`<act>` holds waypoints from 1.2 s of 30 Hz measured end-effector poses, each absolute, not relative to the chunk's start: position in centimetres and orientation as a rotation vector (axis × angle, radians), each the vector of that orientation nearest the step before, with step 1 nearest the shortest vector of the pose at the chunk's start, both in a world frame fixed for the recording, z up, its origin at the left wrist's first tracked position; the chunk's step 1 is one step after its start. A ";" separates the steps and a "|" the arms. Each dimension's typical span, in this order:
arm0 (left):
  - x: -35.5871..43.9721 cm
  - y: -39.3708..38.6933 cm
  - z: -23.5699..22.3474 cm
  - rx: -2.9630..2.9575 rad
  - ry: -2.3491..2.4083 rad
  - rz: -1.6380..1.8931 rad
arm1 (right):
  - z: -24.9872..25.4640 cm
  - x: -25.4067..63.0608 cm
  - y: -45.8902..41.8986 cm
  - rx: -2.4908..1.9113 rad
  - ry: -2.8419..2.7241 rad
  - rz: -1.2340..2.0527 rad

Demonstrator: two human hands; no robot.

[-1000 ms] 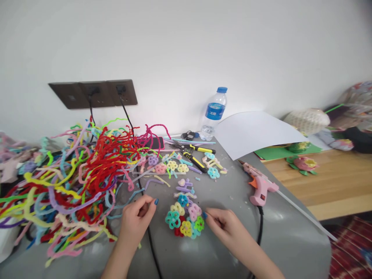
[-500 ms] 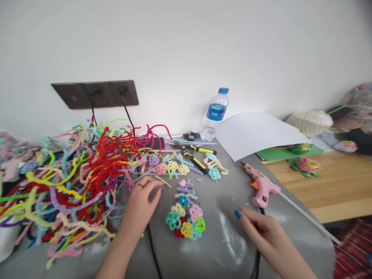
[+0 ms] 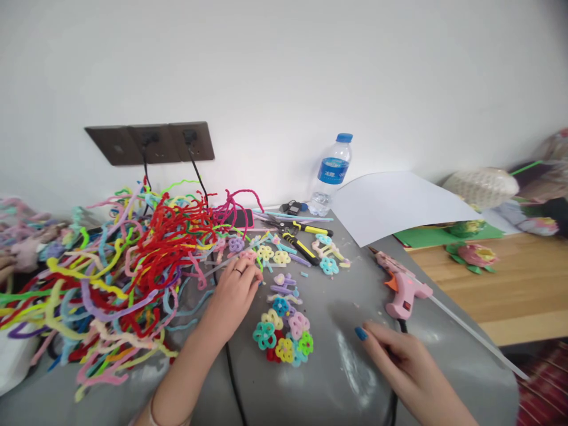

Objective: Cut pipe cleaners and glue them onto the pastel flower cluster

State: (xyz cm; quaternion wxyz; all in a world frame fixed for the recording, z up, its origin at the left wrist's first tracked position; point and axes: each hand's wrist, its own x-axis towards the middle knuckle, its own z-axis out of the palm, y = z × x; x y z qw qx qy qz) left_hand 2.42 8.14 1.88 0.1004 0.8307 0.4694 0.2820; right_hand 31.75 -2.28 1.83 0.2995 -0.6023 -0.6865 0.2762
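Note:
My left hand (image 3: 235,289) reaches forward over the grey table (image 3: 337,378), its curled fingertips touching small pipe-cleaner pieces beside a row of little flowers (image 3: 266,254). Whether it grips one is hidden. My right hand (image 3: 394,352) rests on the table with fingers stretched out, holding nothing, just below the pink glue gun (image 3: 402,287). A cluster of joined pipe-cleaner flowers (image 3: 284,334) lies between my hands. A big tangle of coloured pipe cleaners (image 3: 124,272) covers the table's left side.
Yellow-handled pliers (image 3: 299,242) and a water bottle (image 3: 331,174) stand at the back. A white paper sheet (image 3: 394,201) overhangs the table's right edge. Cables run from a wall socket panel (image 3: 151,142). A wooden surface (image 3: 497,284) with craft flowers lies to the right.
My left hand has moved forward from beside the flower cluster to the small pieces near the flower row. My right hand has drawn back right, away from the cluster, toward the glue gun.

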 end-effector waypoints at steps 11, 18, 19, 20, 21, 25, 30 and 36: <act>2.7 6.7 4.2 2.297 1.243 1.277 | 2.3 29.9 -2.1 -1.557 -1.728 0.756; 3.3 4.6 5.9 2.389 1.203 1.322 | 4.3 25.8 -0.8 -1.416 -1.641 0.838; 3.4 4.3 6.1 2.408 1.189 1.321 | 4.6 25.2 -0.6 -1.390 -1.625 0.856; 3.4 4.1 6.4 2.431 1.174 1.323 | 4.9 24.6 -0.4 -1.366 -1.607 0.867; 3.5 3.8 6.6 2.453 1.159 1.325 | 5.2 24.0 -0.2 -1.343 -1.591 0.874; 3.6 2.9 6.9 2.472 1.126 1.293 | 5.8 22.4 0.3 -1.275 -1.562 0.887; 3.3 2.1 6.5 2.435 1.091 1.227 | 5.9 21.8 0.2 -1.231 -1.586 0.868; 3.0 1.9 6.6 2.397 1.042 1.208 | 6.4 21.4 -0.1 -1.190 -1.595 0.902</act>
